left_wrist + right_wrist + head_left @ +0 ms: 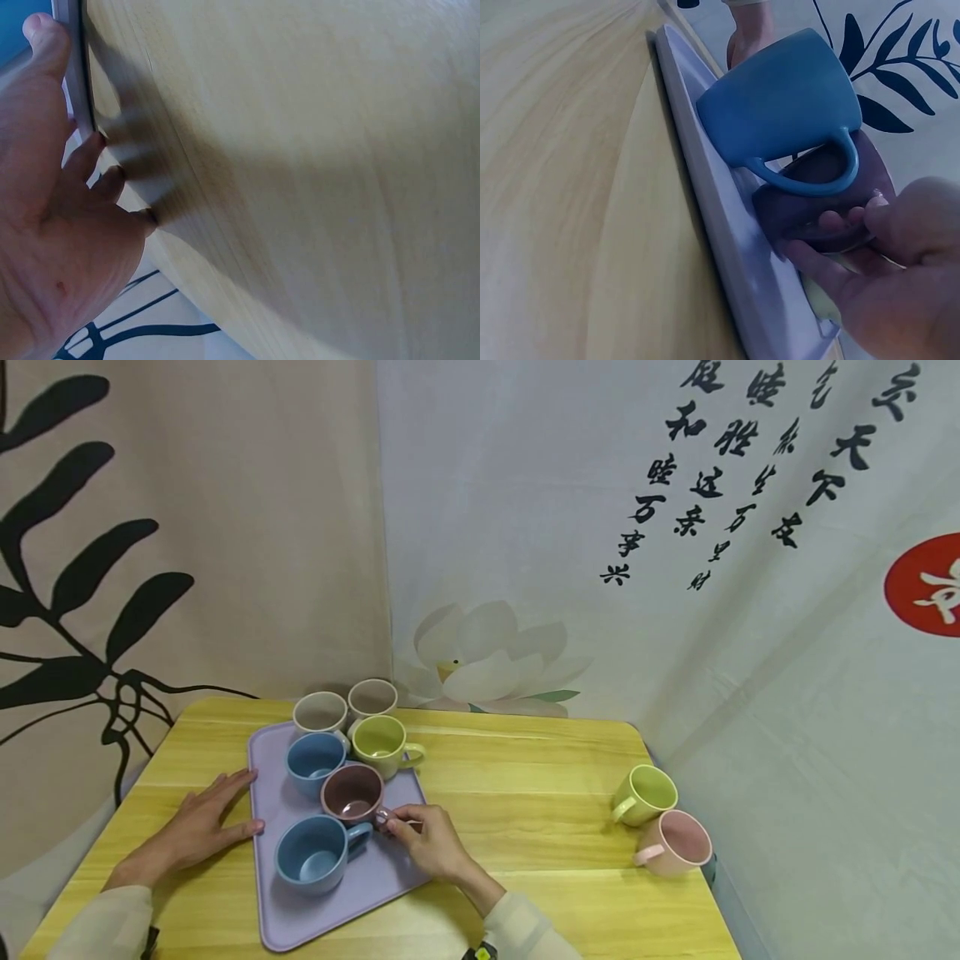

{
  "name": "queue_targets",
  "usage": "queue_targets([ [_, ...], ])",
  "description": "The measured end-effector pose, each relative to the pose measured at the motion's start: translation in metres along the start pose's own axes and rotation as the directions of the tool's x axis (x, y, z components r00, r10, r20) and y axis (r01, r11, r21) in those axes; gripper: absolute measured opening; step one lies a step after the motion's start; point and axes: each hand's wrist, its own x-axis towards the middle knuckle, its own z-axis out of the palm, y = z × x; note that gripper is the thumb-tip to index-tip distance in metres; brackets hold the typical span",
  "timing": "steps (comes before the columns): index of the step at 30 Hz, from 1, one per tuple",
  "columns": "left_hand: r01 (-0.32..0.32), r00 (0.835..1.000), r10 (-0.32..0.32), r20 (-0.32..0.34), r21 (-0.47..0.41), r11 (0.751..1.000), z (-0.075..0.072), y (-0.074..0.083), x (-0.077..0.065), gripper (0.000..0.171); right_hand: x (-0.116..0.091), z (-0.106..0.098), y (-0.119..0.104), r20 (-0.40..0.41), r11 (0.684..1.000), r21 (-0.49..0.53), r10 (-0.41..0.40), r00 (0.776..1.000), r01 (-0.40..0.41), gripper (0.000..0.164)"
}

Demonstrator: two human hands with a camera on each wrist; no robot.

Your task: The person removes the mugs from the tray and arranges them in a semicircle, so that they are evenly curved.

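My right hand (433,843) pinches the handle of a dark mauve mug (352,795), which stands on a lilac tray (273,910). In the right wrist view that mug (825,214) is partly hidden behind a blue mug (784,97). Against the tray's left edge rests my left hand (198,827), its fingers spread and fairly straight. The near blue mug (311,856) stands in front of the mauve one, handle to the right. Behind are another blue mug (315,762), a yellow-green mug (380,745) and two greyish-beige mugs (320,712).
At the table's right edge stand a second yellow-green mug (647,793) and a pink mug (675,842), close together. The wooden table (517,793) meets a printed curtain (480,527) at the back. Its right side ends just beyond the pink mug.
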Motion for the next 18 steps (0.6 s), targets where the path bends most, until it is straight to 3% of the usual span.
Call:
queue_targets([
  [13, 0.010, 1.000, -0.010, 0.011, -0.012, 1.000, 0.000, 0.000, 0.002, 0.103, -0.005, -0.004, 0.004, -0.057, 1.000, 0.007, 0.012, 0.998, -0.012, 0.017],
  [18, 0.006, 1.000, -0.005, 0.004, -0.013, 1.000, 0.001, -0.002, 0.001, 0.103, -0.007, -0.010, 0.002, -0.060, 1.000, 0.014, -0.022, 0.998, 0.023, 0.017],
])
